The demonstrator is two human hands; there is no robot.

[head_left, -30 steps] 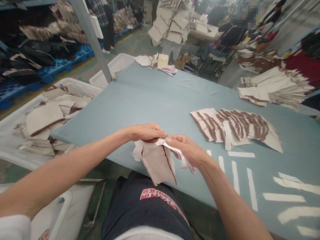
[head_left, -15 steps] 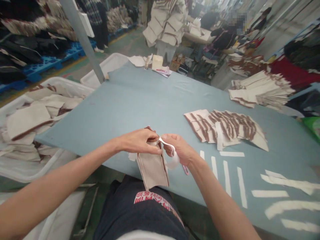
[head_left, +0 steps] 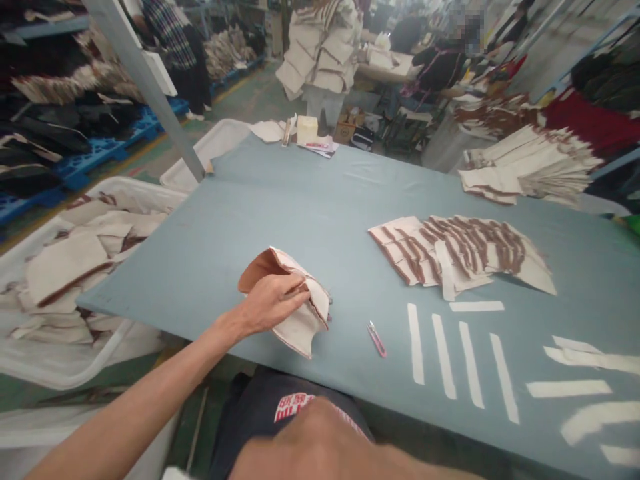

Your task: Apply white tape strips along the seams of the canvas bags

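Beige cloth piece, folded, clamped in the closed left hand above the near table edge; long axis slanting from far-left to near-right. Pink snips lying loose just right of that hand, not touching. No view of the right hand.

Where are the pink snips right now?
In the head view the pink snips lie on the blue table near its front edge, just right of the fabric bundle in the left hand and left of the white strips.
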